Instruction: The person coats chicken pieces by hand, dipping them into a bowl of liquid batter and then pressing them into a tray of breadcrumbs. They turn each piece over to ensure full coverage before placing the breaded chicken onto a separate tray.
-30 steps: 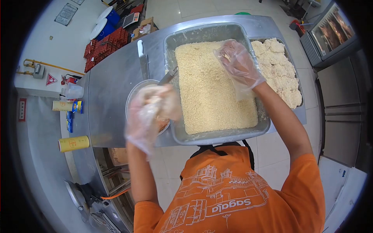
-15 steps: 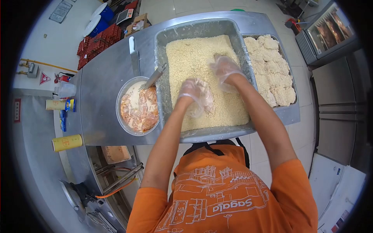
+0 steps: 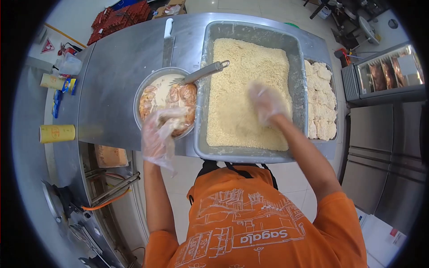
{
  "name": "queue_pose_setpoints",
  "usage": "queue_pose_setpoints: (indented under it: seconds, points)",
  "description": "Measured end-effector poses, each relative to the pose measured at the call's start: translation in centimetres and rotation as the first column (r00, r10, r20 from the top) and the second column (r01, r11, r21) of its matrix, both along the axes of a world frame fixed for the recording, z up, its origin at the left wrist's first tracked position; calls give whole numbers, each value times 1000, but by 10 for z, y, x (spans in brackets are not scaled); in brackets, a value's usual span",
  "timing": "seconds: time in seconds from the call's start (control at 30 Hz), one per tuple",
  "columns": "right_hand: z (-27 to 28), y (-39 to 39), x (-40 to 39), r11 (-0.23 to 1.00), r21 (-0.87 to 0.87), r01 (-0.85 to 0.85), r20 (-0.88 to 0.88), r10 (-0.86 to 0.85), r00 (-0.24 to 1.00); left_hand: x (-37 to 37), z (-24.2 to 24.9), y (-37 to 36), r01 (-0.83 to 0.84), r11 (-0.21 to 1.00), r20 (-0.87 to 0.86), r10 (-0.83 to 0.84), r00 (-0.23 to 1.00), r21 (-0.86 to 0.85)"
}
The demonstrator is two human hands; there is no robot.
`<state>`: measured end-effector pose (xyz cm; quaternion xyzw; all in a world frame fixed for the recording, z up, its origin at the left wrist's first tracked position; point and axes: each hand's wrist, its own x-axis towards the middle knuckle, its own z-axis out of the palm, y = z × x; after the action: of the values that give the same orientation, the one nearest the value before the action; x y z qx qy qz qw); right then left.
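Note:
My left hand (image 3: 161, 131), in a clear plastic glove, is at the near edge of the metal bowl (image 3: 136, 100), its fingers over the raw meat (image 3: 182, 94) in pale liquid. Whether those fingers grip anything is hidden by the loose glove. A whisk (image 3: 206, 71) leans from the bowl across the rim of the grey tub (image 3: 203, 111). Over the pale crumbs (image 3: 241, 58) in the tub is my right hand (image 3: 264, 100), also gloved and blurred by motion. No piece of meat shows on the crumbs.
A tray of crumb-coated pieces (image 3: 319, 100) stands right of the tub. The knife (image 3: 168, 42) lies beyond the bowl on the metal table (image 3: 111, 89). A yellow roll (image 3: 57, 133) is at the far left, and a glass-front cabinet (image 3: 389, 73) stands at the right.
My left hand has left the crumbs and moved left to the bowl. My right hand remains over the crumbs. The coated meat beneath my left hand is no longer visible there. The view has shifted.

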<state>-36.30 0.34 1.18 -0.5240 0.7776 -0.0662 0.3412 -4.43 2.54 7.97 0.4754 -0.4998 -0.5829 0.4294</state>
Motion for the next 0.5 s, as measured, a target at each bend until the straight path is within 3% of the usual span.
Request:
queue_pose_setpoints:
  seconds: [0.03,0.13,0.23,0.33,0.43,0.5]
  points:
    - [-21,6,11,979,-173,-106,-97,90,991,10,-10,0,-71,997,11,72,997,-36]
    - [-28,7,35,847,-406,-344,-126,321,939,32,-40,0,-247,968,137,249,959,-33]
    - [-50,4,58,841,-440,-314,-420,116,900,33,-63,-9,-243,925,414,351,840,-292]
    - [-42,-9,56,861,-374,-344,-445,158,881,25,-73,-6,-190,882,570,430,700,-432]
    - [-34,-14,51,808,-503,-308,-314,161,936,22,-81,-7,-60,847,649,448,615,-528]
    - [-28,-6,29,930,-353,-100,138,157,978,25,-82,-6,-10,830,661,450,601,-557]
